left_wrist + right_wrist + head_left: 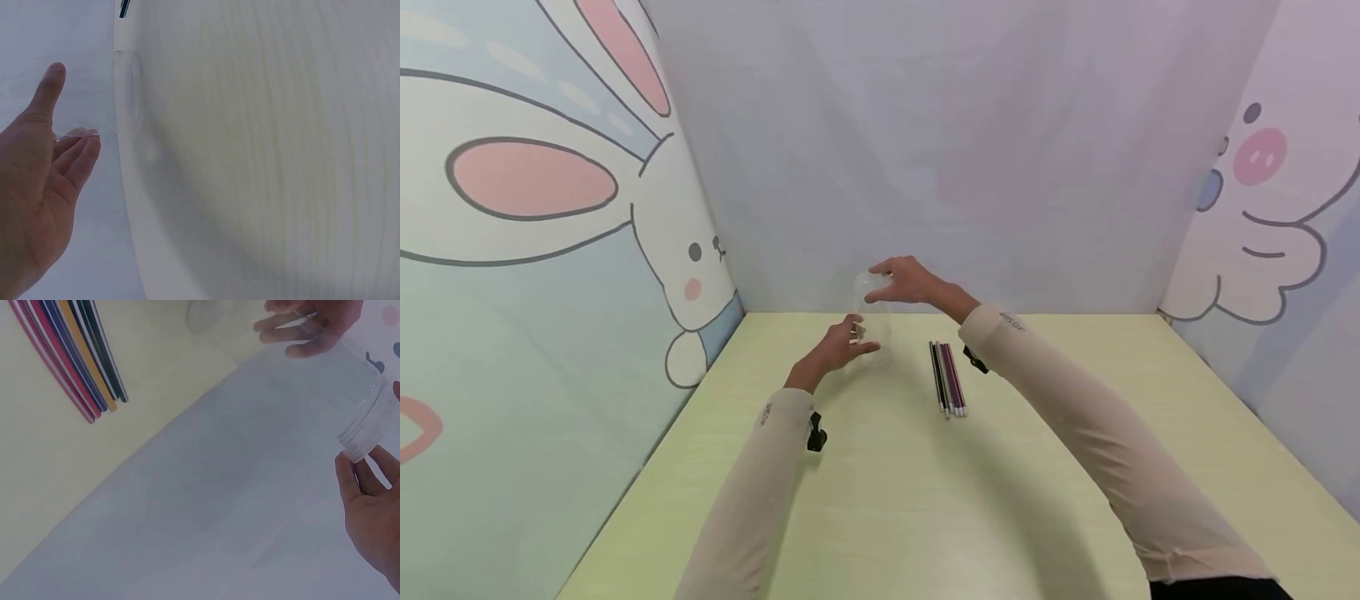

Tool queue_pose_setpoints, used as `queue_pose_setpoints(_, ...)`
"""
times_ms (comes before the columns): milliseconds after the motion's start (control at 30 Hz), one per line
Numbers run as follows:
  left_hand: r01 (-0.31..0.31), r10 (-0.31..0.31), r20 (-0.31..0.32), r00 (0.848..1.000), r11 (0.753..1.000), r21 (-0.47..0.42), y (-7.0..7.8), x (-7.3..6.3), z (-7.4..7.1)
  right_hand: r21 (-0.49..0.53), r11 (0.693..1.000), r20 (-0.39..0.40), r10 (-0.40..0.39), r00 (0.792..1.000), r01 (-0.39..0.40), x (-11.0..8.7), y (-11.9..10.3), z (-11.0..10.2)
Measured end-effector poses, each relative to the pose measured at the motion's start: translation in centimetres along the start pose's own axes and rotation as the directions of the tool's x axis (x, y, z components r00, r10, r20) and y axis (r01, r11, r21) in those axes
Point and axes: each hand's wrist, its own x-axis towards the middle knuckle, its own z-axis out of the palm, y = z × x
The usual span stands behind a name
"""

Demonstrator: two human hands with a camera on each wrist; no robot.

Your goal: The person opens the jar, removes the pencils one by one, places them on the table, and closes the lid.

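Note:
A clear see-through jar (874,323) stands upright over the far part of the table, between both hands. My left hand (837,346) holds its body low down from the left, thumb on one side and fingers on the other. From above right, my right hand (910,282) grips the jar's top between thumb and fingers. In the right wrist view that top is a ridged clear band (369,422); whether it is a lid or a threaded neck I cannot tell. The jar's round bottom (134,90) shows near the table in the left wrist view.
Several pencils (949,379) in different colours lie side by side on the pale wood-grain table (880,500), right of the jar. Behind the table hangs a plain grey-white backdrop (940,167). Cartoon-printed panels (550,317) flank both sides.

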Motion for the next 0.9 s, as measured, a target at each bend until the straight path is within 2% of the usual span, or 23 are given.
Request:
queue_pose_setpoints(333,-0.022,0.022,-0.012,1.000,1.000,0.002,0.1,0.3,0.2,-0.025,1.000,-0.003,-0.013,1.000,0.013,0.5,0.5,0.7)
queue_pose_setpoints(600,-0.005,0.005,0.002,1.000,1.000,-0.010,0.2,-0.2,0.1,0.032,0.999,0.004,0.016,1.000,-0.017,-0.1,0.9,1.1)
queue_pose_setpoints(900,-0.036,0.035,-0.005,0.999,0.999,-0.022,-0.2,0.1,0.2,0.075,0.997,-0.019,0.010,1.000,-0.009,-0.1,1.1,1.5)
